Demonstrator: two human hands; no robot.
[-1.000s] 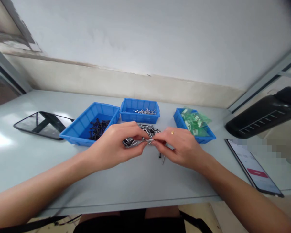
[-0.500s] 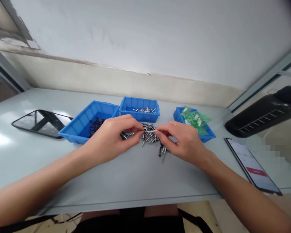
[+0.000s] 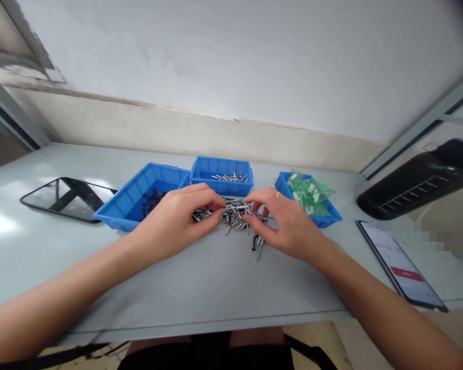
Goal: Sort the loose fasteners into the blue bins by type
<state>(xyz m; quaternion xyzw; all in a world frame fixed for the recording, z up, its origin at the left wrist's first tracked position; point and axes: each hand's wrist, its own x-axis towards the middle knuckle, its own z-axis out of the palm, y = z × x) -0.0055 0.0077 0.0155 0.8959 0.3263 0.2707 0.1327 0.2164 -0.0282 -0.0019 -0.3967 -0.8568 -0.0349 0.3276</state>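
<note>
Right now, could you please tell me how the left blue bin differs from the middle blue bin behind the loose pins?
The left blue bin holds black parts; the middle blue bin holds silver pins. The left blue bin sits skewed to the table edge and nearer; the middle blue bin sits square and farther back. Both are open blue plastic trays on the grey table.

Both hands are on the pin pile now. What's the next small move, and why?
Probably pinch one silver pin with the right hand: its fingers lie spread on the loose pile, apparently holding nothing, and the middle blue bin behind it already holds similar pins.
</note>
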